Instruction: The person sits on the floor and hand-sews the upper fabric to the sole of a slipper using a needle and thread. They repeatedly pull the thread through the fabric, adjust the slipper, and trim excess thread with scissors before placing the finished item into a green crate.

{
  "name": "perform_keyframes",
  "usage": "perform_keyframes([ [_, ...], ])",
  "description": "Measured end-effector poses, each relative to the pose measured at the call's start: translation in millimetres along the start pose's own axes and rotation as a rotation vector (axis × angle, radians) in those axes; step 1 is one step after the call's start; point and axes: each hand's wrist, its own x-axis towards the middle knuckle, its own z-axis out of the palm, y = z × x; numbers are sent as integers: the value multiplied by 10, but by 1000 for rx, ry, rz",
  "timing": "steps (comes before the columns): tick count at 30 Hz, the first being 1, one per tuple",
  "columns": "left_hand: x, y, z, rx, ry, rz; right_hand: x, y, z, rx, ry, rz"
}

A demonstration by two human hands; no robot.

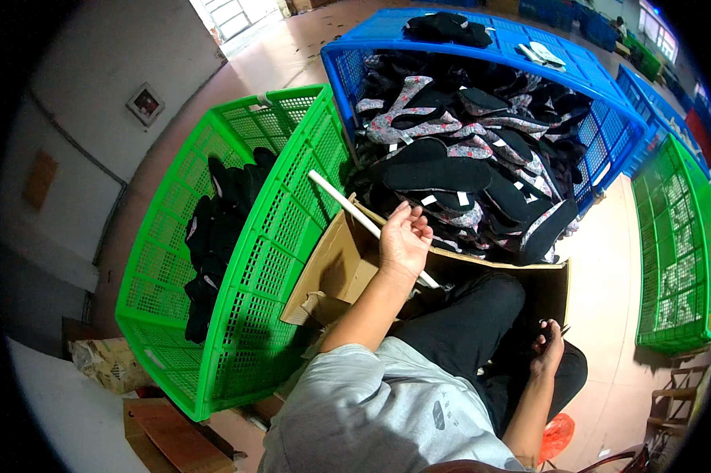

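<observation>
My left hand (406, 240) is raised palm up in front of the heap of slippers, its fingers loosely curled with nothing in them. Black and grey floral slippers (438, 173), many with small white tags, fill the blue basket (608, 106) lying on its side with its mouth towards me. Over my right knee, my right hand (548, 347) is closed on a small dark pointed tool (565, 329); its kind is too small to tell. A white pole (335, 193) slants behind my left wrist.
On my left stands a green mesh basket (257, 260) holding dark slippers (213, 229). An opened cardboard box (335, 268) lies by my legs. Another green basket (671, 252) is at the right. A dark slipper pair (447, 29) sits atop the blue basket. A red bag (558, 437) is below.
</observation>
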Motion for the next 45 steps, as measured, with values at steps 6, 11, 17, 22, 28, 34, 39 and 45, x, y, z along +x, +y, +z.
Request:
perform_keyframes([
  [6,55,-159,7,50,-31,9,-52,-30,40,28,28,-18],
  [11,152,-173,-105,46,31,17,35,24,21,24,-30,3],
  [17,263,-274,-169,99,112,-28,24,6,29,9,-21,25],
  [22,364,-358,-254,122,104,-54,5,-14,65,-7,-11,40],
  [28,958,-531,-473,209,166,0,-11,23,83,-25,-22,50],
  [34,1630,-375,-379,176,46,-76,-30,-16,92,23,-51,68],
  [39,1793,-183,-321,211,14,-270,-63,-53,127,12,-64,76],
  [45,1497,-219,-158,360,108,-202,-97,-68,112,51,-63,107],
])
